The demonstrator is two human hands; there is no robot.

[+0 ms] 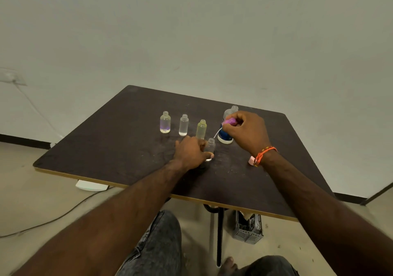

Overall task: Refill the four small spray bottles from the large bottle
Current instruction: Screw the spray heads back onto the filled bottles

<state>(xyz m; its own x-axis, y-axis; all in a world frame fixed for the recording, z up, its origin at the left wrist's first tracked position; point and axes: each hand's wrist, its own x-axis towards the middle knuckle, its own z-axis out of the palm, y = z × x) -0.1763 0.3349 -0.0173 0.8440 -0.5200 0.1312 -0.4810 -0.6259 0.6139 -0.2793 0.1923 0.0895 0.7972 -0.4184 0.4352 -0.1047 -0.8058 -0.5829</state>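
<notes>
Three small uncapped bottles stand in a row on the dark table (110,139): one with a purple tint (165,122), a clear one (183,125) and a yellowish one (201,129). A fourth small clear bottle (210,148), nearer to me, is gripped at its base by my left hand (191,151). My right hand (246,131) holds a purple spray cap (230,122) whose white dip tube (217,133) hangs down to the left. Behind that hand stands the large bottle (227,124) with a blue label, open at the neck.
A pink cap (251,160) lies on the table by my right wrist. A grey crate (247,226) sits on the floor under the table, beside the black table leg (219,233). A white device (91,185) and a cable lie on the floor at left.
</notes>
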